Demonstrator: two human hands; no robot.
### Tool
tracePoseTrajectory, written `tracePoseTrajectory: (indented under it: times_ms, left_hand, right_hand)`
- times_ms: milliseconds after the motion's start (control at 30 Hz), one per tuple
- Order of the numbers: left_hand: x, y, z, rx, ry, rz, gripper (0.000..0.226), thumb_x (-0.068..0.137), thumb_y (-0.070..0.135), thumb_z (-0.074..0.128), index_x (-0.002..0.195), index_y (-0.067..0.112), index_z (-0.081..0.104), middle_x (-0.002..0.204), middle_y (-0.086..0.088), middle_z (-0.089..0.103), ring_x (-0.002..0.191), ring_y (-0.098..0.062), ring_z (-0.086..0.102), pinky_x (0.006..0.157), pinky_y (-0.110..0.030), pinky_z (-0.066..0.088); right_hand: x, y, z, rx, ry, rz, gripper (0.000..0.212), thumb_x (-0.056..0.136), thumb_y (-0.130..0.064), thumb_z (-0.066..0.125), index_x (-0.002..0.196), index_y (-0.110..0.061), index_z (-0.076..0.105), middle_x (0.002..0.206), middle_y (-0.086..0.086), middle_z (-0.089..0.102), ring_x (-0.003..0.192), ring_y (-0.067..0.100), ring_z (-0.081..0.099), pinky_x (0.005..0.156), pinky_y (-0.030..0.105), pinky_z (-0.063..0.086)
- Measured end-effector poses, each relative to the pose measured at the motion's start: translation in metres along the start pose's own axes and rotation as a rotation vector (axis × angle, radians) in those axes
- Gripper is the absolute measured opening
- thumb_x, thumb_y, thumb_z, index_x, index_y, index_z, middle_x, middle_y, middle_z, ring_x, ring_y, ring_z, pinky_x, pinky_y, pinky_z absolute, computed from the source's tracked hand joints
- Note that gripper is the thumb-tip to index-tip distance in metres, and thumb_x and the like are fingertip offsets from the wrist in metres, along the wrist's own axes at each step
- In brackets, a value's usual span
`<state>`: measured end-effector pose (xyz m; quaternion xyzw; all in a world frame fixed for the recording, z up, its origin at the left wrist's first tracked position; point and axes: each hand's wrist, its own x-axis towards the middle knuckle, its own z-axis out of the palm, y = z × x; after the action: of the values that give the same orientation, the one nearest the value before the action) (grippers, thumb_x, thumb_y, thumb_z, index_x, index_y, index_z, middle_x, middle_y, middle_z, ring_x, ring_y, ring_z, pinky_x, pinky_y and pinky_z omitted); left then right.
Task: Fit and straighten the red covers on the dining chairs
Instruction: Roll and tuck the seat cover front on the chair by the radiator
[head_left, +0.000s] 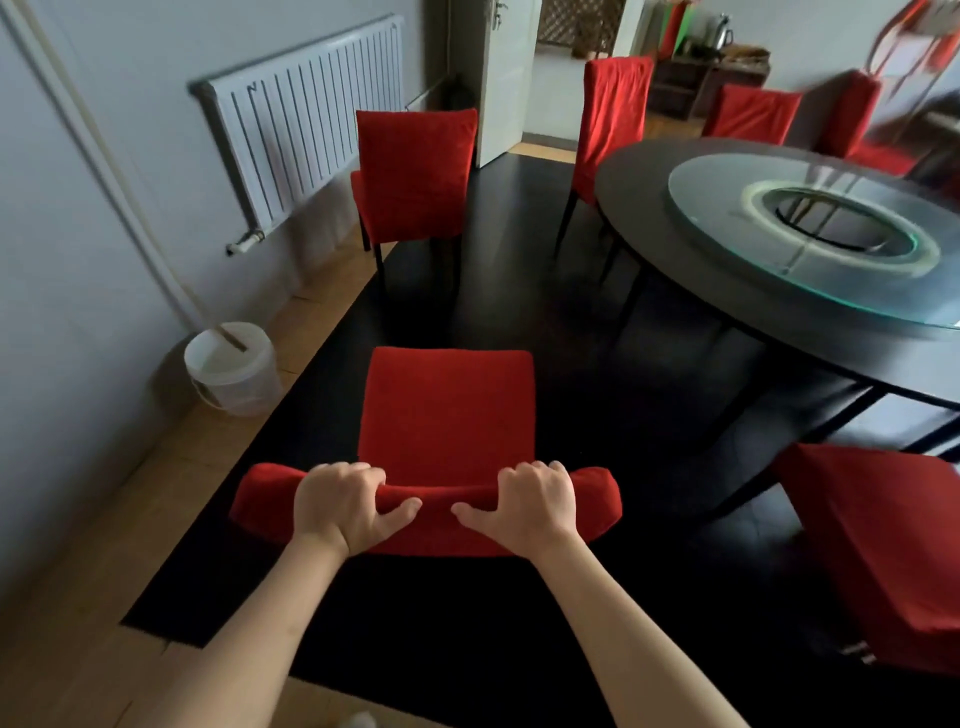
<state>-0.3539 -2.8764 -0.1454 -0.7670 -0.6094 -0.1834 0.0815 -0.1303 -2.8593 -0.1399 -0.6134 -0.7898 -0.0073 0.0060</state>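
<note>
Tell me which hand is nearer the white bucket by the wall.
Left. The left hand grips the chair's backrest cover on the side toward the white bucket; the right hand grips it further along, away from the bucket.

— How do the person's arms lie?

— Both forearms are bare and reach forward from the bottom of the view, running roughly side by side and drawing a little closer toward the wrists.

— And the left hand (340, 506)?

— It is palm down, knuckles up. Its fingers (358, 470) are curled over the far edge of what it grips, and the thumb stretches inward on the near side, pointing toward the other hand.

— The right hand (535, 501)?

— It mirrors the left: fingers curled over the far edge, thumb extended inward on the near side. The two thumbs point at each other with a gap between them.

— The wrists?

— Both are fairly straight, level with each other.
</note>
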Motion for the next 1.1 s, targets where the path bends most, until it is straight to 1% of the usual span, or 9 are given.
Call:
tracePoseTrajectory:
  times_ms: [100,267,333,500,567,700,767,933,1100]
  left_hand:
    - [0.02,-0.018,0.001,-0.019,-0.026,0.039,0.063,0.075,0.07,0.036,0.046,0.016,0.051,0.044,0.004,0.051,0.038,-0.018,0.051,0.048,-0.021,0.027]
    - [0.059,-0.059,0.002,-0.045,-0.084,0.161,0.075,0.072,0.078,0.02,0.056,0.016,0.057,0.056,0.003,0.058,0.052,-0.019,0.057,0.054,-0.026,0.033]
    - [0.074,-0.074,0.005,-0.068,-0.108,0.215,0.076,0.071,0.079,0.019,0.058,0.015,0.059,0.059,0.003,0.06,0.055,-0.019,0.059,0.055,-0.026,0.036]
    - [0.096,-0.1,0.005,-0.136,-0.134,0.366,0.067,0.072,0.073,0.031,0.05,0.014,0.056,0.049,0.003,0.056,0.044,-0.019,0.055,0.051,-0.026,0.043]
    - [0.095,-0.109,0.006,-0.14,-0.144,0.414,0.066,0.073,0.072,0.034,0.048,0.015,0.055,0.045,0.005,0.053,0.04,-0.017,0.052,0.048,-0.025,0.042]
    - [0.096,-0.119,0.005,-0.133,-0.144,0.46,0.064,0.074,0.072,0.036,0.045,0.017,0.053,0.042,0.006,0.05,0.037,-0.013,0.048,0.046,-0.024,0.04]
    - [0.095,-0.12,0.007,-0.145,-0.11,0.483,0.063,0.073,0.071,0.037,0.044,0.018,0.052,0.041,0.006,0.048,0.035,-0.012,0.047,0.044,-0.024,0.038]
    - [0.097,-0.124,0.005,-0.191,-0.119,0.517,0.067,0.074,0.073,0.034,0.043,0.017,0.051,0.04,0.006,0.048,0.034,-0.013,0.046,0.044,-0.022,0.037]
    - [0.097,-0.138,0.001,-0.238,-0.12,0.591,0.066,0.075,0.074,0.035,0.042,0.017,0.047,0.039,0.008,0.046,0.032,-0.012,0.045,0.044,-0.019,0.031]
  right_hand:
    - [0.012,-0.009,-0.004,-0.027,-0.004,0.068,0.089,0.061,-0.09,0.012,0.067,-0.017,0.062,0.069,0.0,0.066,0.071,0.019,0.063,0.086,0.036,0.044]
    - [0.031,-0.037,-0.014,-0.032,0.036,0.214,0.092,0.061,-0.089,0.01,0.07,-0.017,0.066,0.072,-0.001,0.068,0.073,0.018,0.064,0.087,0.034,0.043]
    - [0.034,-0.051,-0.016,-0.03,0.037,0.286,0.092,0.061,-0.089,0.01,0.072,-0.017,0.067,0.073,-0.001,0.068,0.073,0.018,0.064,0.086,0.034,0.043]
    - [0.03,-0.087,-0.019,-0.016,0.045,0.463,0.092,0.061,-0.089,0.01,0.072,-0.018,0.068,0.073,-0.003,0.068,0.073,0.016,0.064,0.088,0.033,0.045]
    - [0.026,-0.102,-0.02,-0.01,0.009,0.501,0.092,0.061,-0.088,0.01,0.072,-0.018,0.068,0.073,-0.003,0.069,0.074,0.017,0.064,0.086,0.033,0.044]
    - [0.022,-0.117,-0.021,-0.006,0.018,0.55,0.091,0.062,-0.088,0.011,0.074,-0.018,0.068,0.076,-0.002,0.069,0.075,0.017,0.064,0.088,0.034,0.043]
    - [0.019,-0.121,-0.022,-0.006,0.001,0.56,0.092,0.062,-0.088,0.01,0.075,-0.017,0.068,0.078,-0.001,0.07,0.077,0.018,0.064,0.088,0.034,0.042]
    - [0.019,-0.13,-0.027,-0.024,0.011,0.603,0.092,0.061,-0.087,0.008,0.071,-0.016,0.066,0.077,0.0,0.069,0.076,0.018,0.064,0.089,0.033,0.042]
    - [0.014,-0.156,-0.029,-0.055,0.02,0.692,0.09,0.062,-0.086,0.01,0.071,-0.017,0.067,0.077,-0.001,0.07,0.076,0.017,0.064,0.088,0.033,0.042]
